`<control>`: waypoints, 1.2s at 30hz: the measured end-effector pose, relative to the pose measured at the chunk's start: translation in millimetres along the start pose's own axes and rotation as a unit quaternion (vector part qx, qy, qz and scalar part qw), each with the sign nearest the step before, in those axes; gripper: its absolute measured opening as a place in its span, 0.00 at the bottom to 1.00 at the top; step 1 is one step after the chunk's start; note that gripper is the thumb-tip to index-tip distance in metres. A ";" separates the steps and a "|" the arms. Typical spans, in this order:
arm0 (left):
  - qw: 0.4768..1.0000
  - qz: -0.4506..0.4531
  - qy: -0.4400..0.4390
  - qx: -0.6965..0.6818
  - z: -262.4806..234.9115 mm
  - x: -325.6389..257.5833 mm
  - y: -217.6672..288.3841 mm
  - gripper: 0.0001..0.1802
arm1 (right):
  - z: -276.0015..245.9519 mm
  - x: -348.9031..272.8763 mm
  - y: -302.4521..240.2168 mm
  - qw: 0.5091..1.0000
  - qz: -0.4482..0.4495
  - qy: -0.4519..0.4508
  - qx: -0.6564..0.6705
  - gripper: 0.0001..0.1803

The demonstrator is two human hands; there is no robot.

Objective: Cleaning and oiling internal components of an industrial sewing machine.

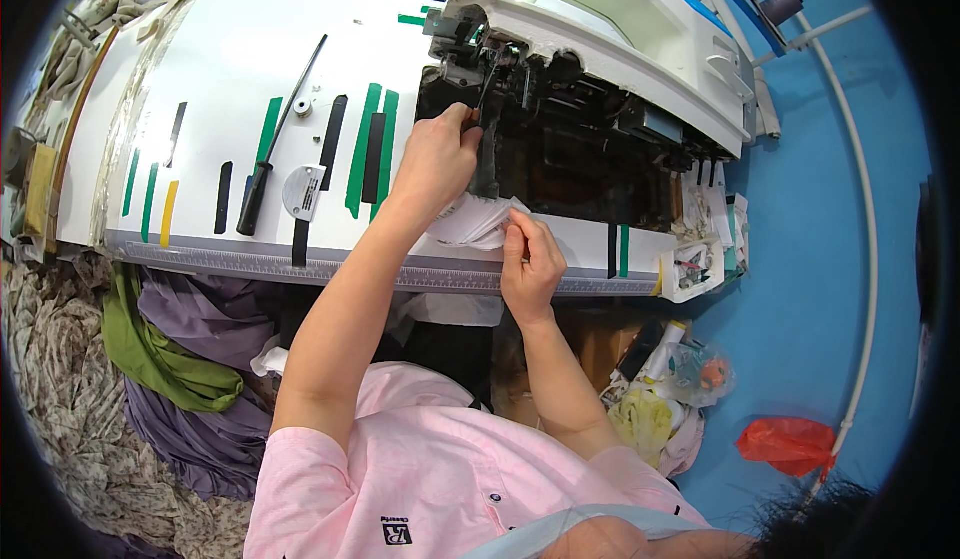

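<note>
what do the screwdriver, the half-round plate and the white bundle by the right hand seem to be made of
Screwdriver: slim, straight shaft, probably metal; smooth black handle, perhaps plastic or rubber. Half-round plate: likely smooth metal, judging by its silvery sheen and neatly cut slots. White bundle: matt, thin cloth or paper in folded layers; the look leaves open which.

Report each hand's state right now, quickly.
Left hand: curled at the dark metal machine mechanism; grip cannot be told.
Right hand: closed, pinching the folded white cloth.
</note>
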State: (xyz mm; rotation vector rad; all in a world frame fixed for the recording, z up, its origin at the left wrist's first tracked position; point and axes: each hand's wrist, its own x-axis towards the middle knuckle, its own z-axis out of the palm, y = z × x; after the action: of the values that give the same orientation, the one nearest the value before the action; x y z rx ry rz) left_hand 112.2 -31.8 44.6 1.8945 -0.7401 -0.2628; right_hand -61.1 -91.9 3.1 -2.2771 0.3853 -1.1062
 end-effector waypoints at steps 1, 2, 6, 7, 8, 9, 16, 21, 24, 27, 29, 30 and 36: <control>1.000 -0.003 0.001 -0.009 0.5 0.2 1.1 0.12 | -0.1 -0.7 -0.2 1.000 0.003 -0.002 0.000 0.08; 1.000 -0.003 0.001 -0.009 1.0 0.3 2.1 0.12 | -0.1 -1.3 -0.3 1.000 0.006 -0.003 0.000 0.08; 0.999 -0.010 0.001 -0.054 1.7 3.1 9.0 0.12 | 0.1 -2.4 1.7 1.000 0.003 0.001 -0.004 0.08; 0.998 -0.006 0.004 -0.061 2.1 3.8 9.6 0.12 | 0.2 -2.1 1.5 1.000 -0.001 0.002 -0.006 0.08; 0.998 -0.007 0.004 -0.061 3.4 4.6 9.2 0.12 | 0.2 -2.1 1.4 1.000 -0.005 0.003 -0.009 0.08; 0.997 -0.010 0.004 -0.077 5.0 5.9 8.8 0.12 | 0.1 -1.7 1.2 1.000 -0.005 0.003 -0.009 0.08; 0.994 -0.022 0.018 -0.109 10.8 0.4 6.8 0.11 | -1.6 -1.5 0.2 1.000 -0.003 -0.001 -0.008 0.08; 0.997 -0.007 0.008 -0.081 8.1 -10.9 4.1 0.11 | -1.3 -1.8 0.2 1.000 0.002 0.001 -0.010 0.08; 0.997 0.006 0.006 -0.080 6.7 -14.7 5.7 0.11 | -0.6 -1.5 0.6 1.000 -0.002 0.008 -0.005 0.08; 0.996 0.014 0.006 -0.083 1.3 -22.0 10.1 0.09 | -1.1 -1.7 0.7 1.000 -0.005 0.007 -0.004 0.09; 0.997 0.014 0.000 -0.078 -3.4 -30.0 9.9 0.09 | -2.4 -1.8 0.8 1.000 0.004 0.010 0.005 0.09; 0.999 0.026 0.000 -0.048 -7.5 -34.9 8.1 0.09 | -3.9 -1.8 -1.0 1.000 0.004 0.010 0.006 0.09; 0.980 0.149 0.049 0.122 -28.0 -57.2 4.8 0.09 | -17.0 21.8 -20.8 0.992 0.080 0.028 0.089 0.12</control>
State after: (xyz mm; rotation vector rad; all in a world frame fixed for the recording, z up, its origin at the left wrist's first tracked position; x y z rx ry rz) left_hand 79.2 22.4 52.7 1.9769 -1.0113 0.1150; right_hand -60.9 -92.2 37.7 -2.0261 0.4629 -1.0785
